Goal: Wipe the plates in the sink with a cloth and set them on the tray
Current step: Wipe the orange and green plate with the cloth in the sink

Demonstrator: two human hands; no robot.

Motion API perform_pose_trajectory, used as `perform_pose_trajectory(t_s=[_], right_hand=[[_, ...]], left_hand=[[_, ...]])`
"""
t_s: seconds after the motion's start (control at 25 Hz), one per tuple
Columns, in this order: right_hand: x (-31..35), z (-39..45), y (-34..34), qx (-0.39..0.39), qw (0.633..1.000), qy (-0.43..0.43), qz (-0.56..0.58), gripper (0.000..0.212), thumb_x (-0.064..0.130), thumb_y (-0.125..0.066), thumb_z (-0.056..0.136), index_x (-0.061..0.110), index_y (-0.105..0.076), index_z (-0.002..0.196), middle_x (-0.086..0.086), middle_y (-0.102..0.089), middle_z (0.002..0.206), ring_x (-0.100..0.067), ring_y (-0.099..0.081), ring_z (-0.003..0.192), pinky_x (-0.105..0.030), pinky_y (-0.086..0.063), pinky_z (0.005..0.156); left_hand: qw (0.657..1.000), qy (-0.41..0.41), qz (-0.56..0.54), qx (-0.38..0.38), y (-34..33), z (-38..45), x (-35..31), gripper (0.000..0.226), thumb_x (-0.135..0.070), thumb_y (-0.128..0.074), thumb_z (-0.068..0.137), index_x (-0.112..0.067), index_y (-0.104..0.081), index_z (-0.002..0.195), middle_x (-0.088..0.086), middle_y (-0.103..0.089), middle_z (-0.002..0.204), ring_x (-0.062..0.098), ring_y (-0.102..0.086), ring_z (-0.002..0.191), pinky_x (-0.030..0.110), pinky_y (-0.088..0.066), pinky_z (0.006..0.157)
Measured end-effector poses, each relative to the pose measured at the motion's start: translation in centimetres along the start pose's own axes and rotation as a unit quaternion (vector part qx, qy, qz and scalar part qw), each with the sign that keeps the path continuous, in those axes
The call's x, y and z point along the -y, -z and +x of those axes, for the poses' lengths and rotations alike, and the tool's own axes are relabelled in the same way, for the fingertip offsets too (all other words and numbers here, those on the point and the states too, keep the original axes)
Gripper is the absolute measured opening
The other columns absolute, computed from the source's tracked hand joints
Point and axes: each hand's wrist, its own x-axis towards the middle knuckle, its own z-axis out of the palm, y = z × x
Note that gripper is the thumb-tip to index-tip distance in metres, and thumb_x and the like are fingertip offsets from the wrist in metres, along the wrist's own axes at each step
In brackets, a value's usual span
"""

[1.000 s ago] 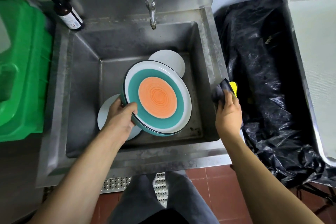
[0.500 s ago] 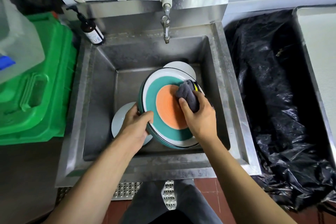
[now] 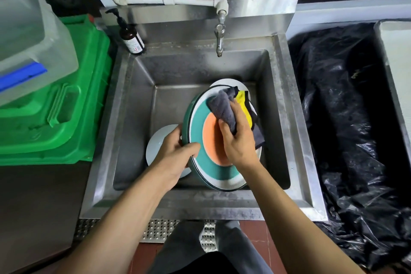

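Observation:
A large plate (image 3: 201,162) with teal, white and orange rings is held tilted above the steel sink (image 3: 138,131). My left hand (image 3: 175,151) grips its left rim. My right hand (image 3: 239,140) holds a grey and yellow cloth (image 3: 224,108) against the plate's face, near its upper right part. Two plain white plates lie on the sink floor: one (image 3: 155,144) at the left, partly under my left hand, and one (image 3: 224,83) at the back, mostly hidden by the raised plate. A pale tray (image 3: 398,55) shows at the far right edge.
A tap (image 3: 219,40) hangs over the back of the sink. A brown pump bottle (image 3: 131,39) stands on the sink's back left corner. Green crates (image 3: 57,113) with a clear plastic container (image 3: 33,46) on top stand at the left. Black plastic sheeting (image 3: 342,118) covers the area right of the sink.
My right hand carried the cloth from the sink's right rim onto the plate, then slid it up toward the plate's upper edge. The plate tilted more upright. The camera view shifted back.

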Motion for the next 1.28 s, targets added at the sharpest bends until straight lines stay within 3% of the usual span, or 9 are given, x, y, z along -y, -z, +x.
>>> perform_pose_trajectory(t_s=[0.08,0.24,0.32,0.4,0.52,0.68,0.8,1.04,1.28], right_hand=[[1.8,0.0,-1.2,0.053,0.996,0.069,0.021,0.05,0.002,-0.055,0.093,0.007,-0.051,0.143,-0.004,-0.054,0.145,-0.008,-0.045,0.14,-0.026,-0.03,0.119],[1.7,-0.8,-1.9,0.086,0.989,0.116,0.022,0.056,-0.004,-0.054,0.09,0.01,-0.051,0.144,-0.009,-0.052,0.151,-0.023,-0.044,0.146,-0.04,-0.03,0.123],[1.1,-0.3,-1.7,0.015,0.998,0.057,0.03,0.051,0.002,-0.055,0.094,0.014,-0.053,0.143,0.0,-0.056,0.146,-0.014,-0.049,0.139,-0.036,-0.035,0.12],[1.0,-0.1,-1.4,-0.056,0.998,-0.018,0.039,0.046,0.008,-0.056,0.099,0.033,-0.053,0.138,0.014,-0.059,0.136,-0.002,-0.052,0.129,-0.028,-0.039,0.113],[1.5,-0.7,-2.5,-0.085,0.993,-0.062,0.054,0.047,0.016,-0.056,0.101,0.051,-0.046,0.13,0.031,-0.053,0.128,0.01,-0.049,0.123,-0.021,-0.038,0.11],[2.7,-1.8,-4.0,0.011,0.992,0.012,0.123,0.047,0.014,-0.051,0.1,0.016,-0.049,0.146,0.0,-0.054,0.148,-0.019,-0.046,0.142,-0.048,-0.034,0.12],[2.5,-2.0,-3.9,0.099,0.985,0.093,0.104,0.046,0.01,-0.05,0.102,0.009,-0.048,0.148,-0.009,-0.047,0.155,-0.029,-0.037,0.15,-0.054,-0.028,0.123],[0.4,1.2,-2.6,-0.038,0.986,-0.119,0.11,0.055,0.025,-0.049,0.095,0.018,-0.047,0.149,0.001,-0.055,0.148,-0.013,-0.049,0.138,-0.048,-0.034,0.12],[4.1,-0.4,-4.8,0.118,0.982,0.115,0.092,0.054,0.0,-0.052,0.098,0.02,-0.047,0.148,-0.008,-0.046,0.157,-0.023,-0.034,0.152,-0.049,-0.024,0.126]], left_hand=[[1.0,-0.02,0.009,-0.001,0.3,-0.2,0.0,0.031,-0.003,-0.052,0.056,-0.029,-0.061,0.07,0.005,-0.045,0.069,0.022,-0.036,0.073,0.035,-0.03,0.064],[0.999,-0.044,0.005,-0.002,0.8,-0.7,-0.4,0.035,-0.003,-0.051,0.059,-0.032,-0.064,0.073,-0.005,-0.046,0.061,0.012,-0.038,0.061,0.028,-0.031,0.056],[0.999,-0.049,0.023,0.002,0.9,-1.1,-0.3,0.04,-0.004,-0.052,0.06,-0.036,-0.067,0.079,-0.006,-0.048,0.061,0.012,-0.039,0.06,0.025,-0.032,0.054],[0.998,-0.057,0.031,0.014,1.0,-1.5,-0.3,0.043,-0.001,-0.054,0.066,-0.035,-0.068,0.09,-0.006,-0.054,0.063,0.012,-0.044,0.062,0.023,-0.036,0.056],[0.994,-0.086,0.062,0.028,0.8,-1.6,-0.1,0.044,0.016,-0.051,0.079,-0.022,-0.06,0.099,-0.016,-0.061,0.063,0.004,-0.05,0.058,0.016,-0.04,0.056],[0.992,-0.098,0.078,0.008,1.0,-1.2,-0.8,0.039,0.004,-0.057,0.069,-0.023,-0.061,0.097,-0.017,-0.056,0.06,0.002,-0.048,0.055,0.014,-0.04,0.054],[0.994,-0.091,0.064,-0.01,1.8,-0.4,-1.2,0.04,-0.003,-0.053,0.062,-0.024,-0.063,0.095,-0.012,-0.05,0.061,0.007,-0.043,0.058,0.017,-0.038,0.055],[0.996,-0.073,0.044,0.014,2.4,-0.9,-1.7,0.048,-0.003,-0.054,0.063,-0.033,-0.065,0.099,-0.005,-0.061,0.071,0.01,-0.051,0.066,0.021,-0.043,0.063],[0.997,-0.066,0.029,-0.012,2.8,0.4,-2.1,0.047,-0.005,-0.052,0.061,-0.022,-0.064,0.103,0.001,-0.051,0.07,0.015,-0.045,0.069,0.029,-0.041,0.064]])
